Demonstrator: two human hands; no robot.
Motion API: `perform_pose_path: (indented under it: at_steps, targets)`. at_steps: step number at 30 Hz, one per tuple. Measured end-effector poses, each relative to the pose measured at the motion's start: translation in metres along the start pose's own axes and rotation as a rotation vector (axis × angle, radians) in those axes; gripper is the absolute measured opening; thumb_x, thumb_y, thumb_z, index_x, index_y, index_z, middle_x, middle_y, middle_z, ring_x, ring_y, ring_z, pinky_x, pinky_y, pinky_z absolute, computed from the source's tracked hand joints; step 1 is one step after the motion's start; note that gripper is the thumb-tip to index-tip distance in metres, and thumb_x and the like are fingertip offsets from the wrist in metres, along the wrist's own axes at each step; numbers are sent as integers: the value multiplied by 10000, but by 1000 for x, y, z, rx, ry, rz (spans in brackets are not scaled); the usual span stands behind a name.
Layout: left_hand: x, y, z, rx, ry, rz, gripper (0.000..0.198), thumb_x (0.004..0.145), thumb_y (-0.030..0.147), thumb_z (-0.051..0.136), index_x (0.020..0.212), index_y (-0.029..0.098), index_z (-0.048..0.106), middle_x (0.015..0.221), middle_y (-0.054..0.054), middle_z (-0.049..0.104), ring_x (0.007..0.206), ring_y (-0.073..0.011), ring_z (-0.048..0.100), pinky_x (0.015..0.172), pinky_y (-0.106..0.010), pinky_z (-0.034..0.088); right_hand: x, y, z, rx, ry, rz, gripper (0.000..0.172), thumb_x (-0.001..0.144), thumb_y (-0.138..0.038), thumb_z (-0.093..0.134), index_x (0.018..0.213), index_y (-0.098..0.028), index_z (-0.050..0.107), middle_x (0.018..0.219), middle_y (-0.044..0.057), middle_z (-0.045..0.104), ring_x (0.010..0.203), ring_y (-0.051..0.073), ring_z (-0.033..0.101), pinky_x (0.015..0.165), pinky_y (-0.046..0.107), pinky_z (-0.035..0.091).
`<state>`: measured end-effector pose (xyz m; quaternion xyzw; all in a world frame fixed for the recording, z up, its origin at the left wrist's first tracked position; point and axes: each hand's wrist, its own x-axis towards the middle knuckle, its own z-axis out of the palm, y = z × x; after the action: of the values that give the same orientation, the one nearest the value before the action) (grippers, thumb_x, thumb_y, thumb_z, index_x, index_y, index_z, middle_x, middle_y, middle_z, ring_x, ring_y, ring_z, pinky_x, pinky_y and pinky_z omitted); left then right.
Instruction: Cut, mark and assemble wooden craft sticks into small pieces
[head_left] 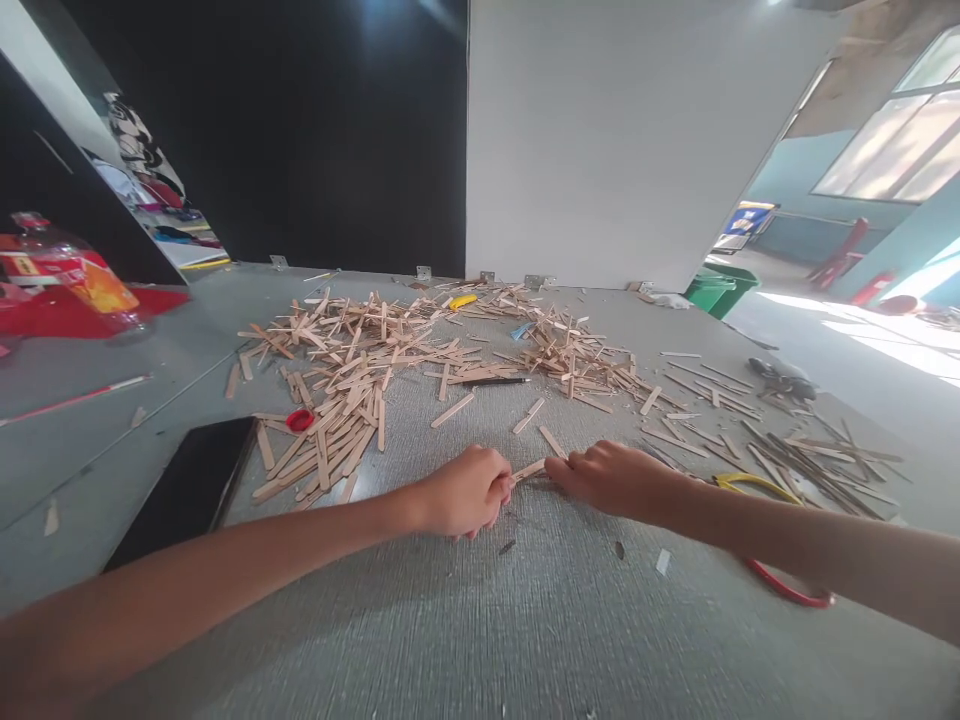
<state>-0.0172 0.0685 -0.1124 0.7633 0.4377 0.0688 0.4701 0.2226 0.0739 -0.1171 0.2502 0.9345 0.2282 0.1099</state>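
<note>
A wooden craft stick spans the gap between my two hands, low over the grey table. My left hand is closed around its left end, fingers curled under. At the other end, my right hand is closed on the stick too, with its fingertips pointing down near the tabletop. Loose craft sticks lie just beyond the hands, one of them flat on its own. Under my right forearm shows a tool with a yellow handle and a red handle, partly hidden.
Heaps of craft sticks spread across the table, with a black pen among them. A phone and a red cap lie left, near a drink bottle. Thin strips lie right. Upright panels stand behind.
</note>
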Motion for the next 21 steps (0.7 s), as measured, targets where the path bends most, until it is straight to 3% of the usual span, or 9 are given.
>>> perform_pose_path:
  at_steps: [3, 7, 12, 18, 21]
  targets:
    - [1, 0, 1, -1, -1, -8, 310, 998, 274, 395, 712, 194, 482, 532, 17, 541, 329, -101, 478, 283, -173, 379, 0, -6, -2, -19, -16, 20, 164, 915, -2, 575, 929, -162, 608, 606, -10, 681, 473, 130, 628, 452, 321, 137]
    - [0, -1, 2, 19, 16, 12, 329, 1002, 272, 382, 695, 197, 473, 538, 5, 552, 335, -105, 476, 280, -171, 354, 0, -24, -9, -91, -9, 200, 246, 805, 72, 586, 807, -174, 572, 591, 4, 622, 456, 113, 580, 426, 306, 138]
    - [-2, -2, 3, 33, 28, 26, 355, 1020, 253, 345, 688, 199, 459, 549, -8, 563, 339, -107, 482, 283, -177, 372, 3, -7, -2, -48, -18, -8, 152, 916, -6, 569, 944, -154, 591, 607, -21, 657, 471, 112, 601, 450, 320, 129]
    - [-3, -2, 6, 29, 19, 37, 326, 1005, 229, 370, 694, 199, 462, 519, 18, 527, 333, -102, 471, 283, -160, 330, 2, -27, -13, -101, -51, 161, 231, 775, 82, 606, 807, -146, 600, 640, 21, 648, 441, 124, 588, 410, 321, 112]
    - [-3, -1, 7, 27, 25, 18, 317, 1010, 230, 365, 712, 198, 468, 536, 19, 539, 342, -99, 480, 293, -158, 344, 1, -25, -12, -74, -48, 115, 214, 843, 48, 591, 911, -153, 623, 598, 2, 650, 456, 145, 614, 418, 328, 115]
